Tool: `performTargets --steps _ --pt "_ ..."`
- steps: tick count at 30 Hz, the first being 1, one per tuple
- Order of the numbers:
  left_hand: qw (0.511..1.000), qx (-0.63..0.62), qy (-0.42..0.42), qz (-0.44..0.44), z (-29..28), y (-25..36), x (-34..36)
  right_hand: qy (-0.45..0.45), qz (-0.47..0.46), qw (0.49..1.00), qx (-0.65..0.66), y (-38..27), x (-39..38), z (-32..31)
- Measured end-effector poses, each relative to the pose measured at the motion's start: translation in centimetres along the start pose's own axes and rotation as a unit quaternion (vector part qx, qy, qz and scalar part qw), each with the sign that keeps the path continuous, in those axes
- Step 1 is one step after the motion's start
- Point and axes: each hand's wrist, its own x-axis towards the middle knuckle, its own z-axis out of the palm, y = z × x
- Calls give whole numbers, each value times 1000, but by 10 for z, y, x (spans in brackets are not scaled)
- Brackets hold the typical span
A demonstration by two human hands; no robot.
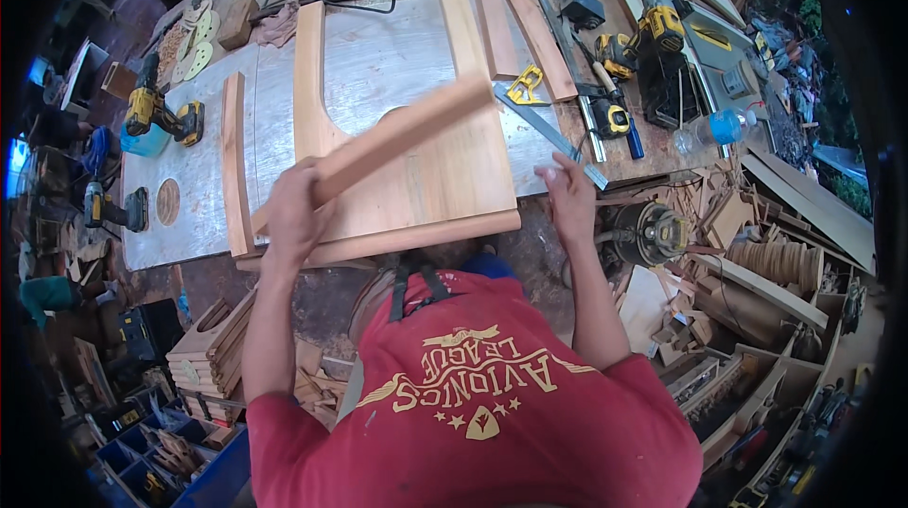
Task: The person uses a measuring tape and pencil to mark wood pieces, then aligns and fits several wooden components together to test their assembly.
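My left hand is closed around the lower end of a wooden strip, raised slantwise over the workpiece and blurred at its far end. Beneath it lies a pale U-shaped wooden panel with two long arms pointing away from me. Another wooden strip runs along the panel's near edge. To the panel's right, my right hand hovers by the blade end of a combination square with a yellow head. Its fingers look loosely apart, with nothing visible in them.
One wooden strip lies left of the panel, and a yellow-black drill stands farther left. On the right are a tape measure, another drill and a plastic bottle. A router sits below the table's right edge.
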Motion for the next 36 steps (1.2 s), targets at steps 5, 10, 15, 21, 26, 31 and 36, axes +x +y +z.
performTargets --steps 5,10,15,21,26,31,36 --pt "983 26 -76 166 41 15 17 -108 257 950 141 -37 38 15" --pt "980 -6 -87 177 64 10 13 -54 210 974 70 3 38 56" --pt "995 -37 -42 87 44 15 17 -9 223 958 181 -1 44 55" --pt "895 -179 105 -395 8 -44 -52 -99 281 919 259 -13 41 41" --pt "800 -365 30 -476 13 -40 -61 -106 199 971 79 -4 46 43" --pt "777 -388 65 -490 8 -37 -59 -108 193 973 73 11 47 47" --pt "756 -390 37 -524 7 -48 -54 -154 245 957 34 -22 43 38"
